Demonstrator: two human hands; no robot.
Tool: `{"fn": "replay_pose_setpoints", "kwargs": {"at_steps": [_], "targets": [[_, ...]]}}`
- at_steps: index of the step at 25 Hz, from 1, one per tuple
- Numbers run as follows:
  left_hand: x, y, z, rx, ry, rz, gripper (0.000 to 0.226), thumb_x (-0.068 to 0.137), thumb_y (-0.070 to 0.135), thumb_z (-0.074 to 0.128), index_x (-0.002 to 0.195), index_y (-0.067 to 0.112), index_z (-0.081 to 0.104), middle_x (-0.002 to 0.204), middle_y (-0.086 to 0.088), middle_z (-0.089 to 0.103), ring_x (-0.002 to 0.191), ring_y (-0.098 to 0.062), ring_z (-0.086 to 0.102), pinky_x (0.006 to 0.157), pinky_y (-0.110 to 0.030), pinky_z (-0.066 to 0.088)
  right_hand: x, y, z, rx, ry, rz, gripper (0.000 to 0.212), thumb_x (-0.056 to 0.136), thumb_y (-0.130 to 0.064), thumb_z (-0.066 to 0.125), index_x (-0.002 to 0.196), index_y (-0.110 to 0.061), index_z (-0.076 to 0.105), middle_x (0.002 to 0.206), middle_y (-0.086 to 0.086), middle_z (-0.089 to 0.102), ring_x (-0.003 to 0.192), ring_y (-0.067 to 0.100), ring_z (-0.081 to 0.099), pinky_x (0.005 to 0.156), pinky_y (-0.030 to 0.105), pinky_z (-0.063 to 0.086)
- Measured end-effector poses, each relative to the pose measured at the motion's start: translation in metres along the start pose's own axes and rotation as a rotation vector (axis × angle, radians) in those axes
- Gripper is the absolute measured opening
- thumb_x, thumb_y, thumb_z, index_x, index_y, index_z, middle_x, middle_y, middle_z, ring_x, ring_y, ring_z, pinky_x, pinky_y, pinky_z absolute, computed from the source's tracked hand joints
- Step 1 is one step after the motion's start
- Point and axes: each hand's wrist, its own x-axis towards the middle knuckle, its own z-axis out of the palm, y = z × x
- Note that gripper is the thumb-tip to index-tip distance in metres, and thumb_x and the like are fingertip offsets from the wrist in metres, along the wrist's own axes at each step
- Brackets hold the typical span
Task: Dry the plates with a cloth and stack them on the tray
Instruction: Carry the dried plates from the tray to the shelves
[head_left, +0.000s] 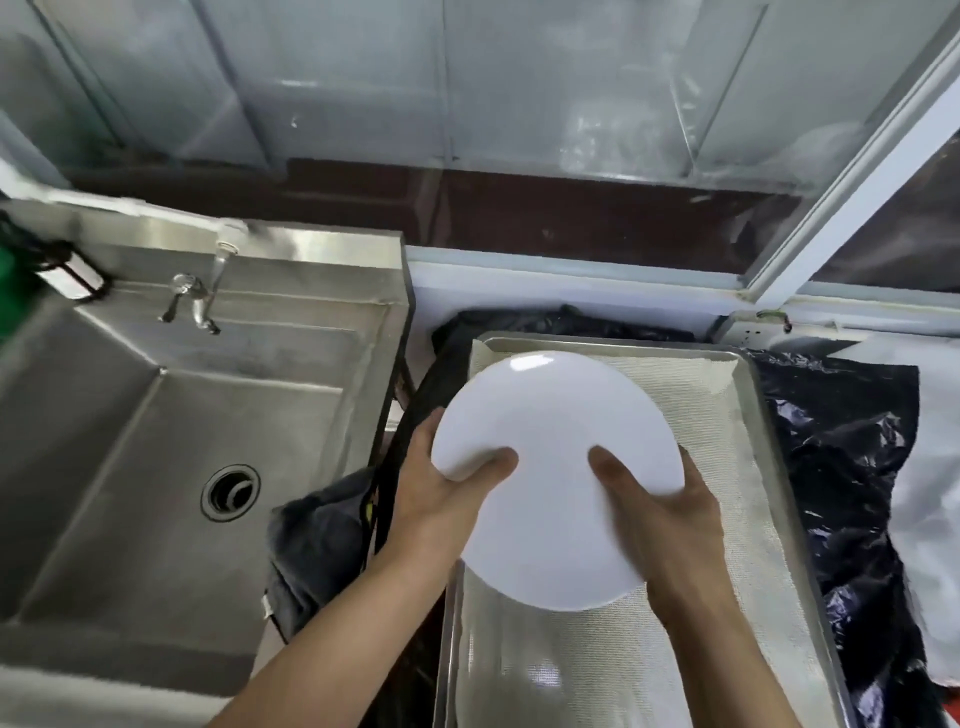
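Both hands up close: left hand (441, 483) and right hand (670, 514) grip the white plate (556, 467) at its near rim, thumbs curled over the top, fingers hidden beneath. It hangs above the steel tray (769, 431), face up, tilted toward the camera; round, so no long axis. It looks smooth, stiff, slippery and breakable, so opposite rim edges seem the safest hold. The grey cloth (317, 540) lies left of the tray.

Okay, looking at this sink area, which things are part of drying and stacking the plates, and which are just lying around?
Part of the job:
plate, held over the tray by left hand and right hand
tray, lined with a mesh mat
second plate, already on the tray
grey cloth, beside the sink

Lying about:
sink
tap
black plastic sheet
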Motion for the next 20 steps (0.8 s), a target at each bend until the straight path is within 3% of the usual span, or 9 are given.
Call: {"fn": "replay_pose_setpoints", "kwargs": {"at_steps": [1,6,12,14,18,20], "targets": [[-0.008,0.003,-0.013,-0.016,0.025,0.011,0.076,0.069,0.033,0.090,0.135,0.040,0.052,0.118,0.014,0.069,0.105,-0.011,0.068,0.086,-0.037,0.058,-0.009,-0.005,0.009,-0.003,-0.026,-0.013,0.041,0.062,-0.052,0.088,0.098,-0.055,0.068,0.096,-0.032,0.072,0.082,-0.005,0.070,0.073,0.028,0.054],[-0.056,0.015,-0.097,-0.109,0.191,0.076,0.060,0.068,0.031,0.091,0.113,0.053,0.057,0.100,0.028,0.071,0.082,0.008,0.068,0.059,-0.016,0.053,-0.067,-0.025,0.066,-0.033,-0.174,-0.064,0.040,0.069,-0.043,0.091,0.104,-0.044,0.070,0.092,-0.028,0.074,0.078,-0.004,0.072,0.068,0.026,0.055],[-0.148,0.005,-0.223,-0.229,0.435,0.132,0.057,0.069,0.029,0.091,0.107,0.053,0.056,0.094,0.027,0.070,0.079,0.007,0.067,0.050,-0.013,0.051,-0.177,-0.027,0.150,-0.100,-0.421,-0.121,0.040,0.069,-0.043,0.091,0.103,-0.043,0.070,0.086,-0.032,0.072,0.072,-0.007,0.070,0.064,0.023,0.053],[-0.186,-0.004,-0.264,-0.251,0.530,0.141,0.061,0.068,0.031,0.091,0.114,0.048,0.056,0.096,0.021,0.071,0.082,0.003,0.068,0.055,-0.018,0.051,-0.222,-0.022,0.174,-0.121,-0.511,-0.141,0.041,0.068,-0.046,0.090,0.104,-0.045,0.070,0.089,-0.033,0.072,0.075,-0.006,0.070,0.068,0.026,0.054],[-0.268,-0.030,-0.346,-0.340,0.730,0.132,0.061,0.067,0.025,0.092,0.116,0.045,0.060,0.098,0.014,0.074,0.089,-0.010,0.071,0.070,-0.035,0.058,-0.321,-0.009,0.223,-0.174,-0.688,-0.194,0.030,0.071,-0.043,0.090,0.090,-0.044,0.067,0.080,-0.026,0.073,0.072,-0.002,0.070,0.062,0.023,0.050],[-0.305,-0.044,-0.382,-0.371,0.812,0.130,0.059,0.068,0.024,0.091,0.114,0.044,0.061,0.100,0.011,0.072,0.089,-0.012,0.069,0.065,-0.032,0.057,-0.368,0.002,0.245,-0.215,-0.741,-0.219,0.029,0.071,-0.042,0.090,0.087,-0.040,0.066,0.082,-0.022,0.073,0.073,-0.002,0.068,0.062,0.023,0.052]]}}
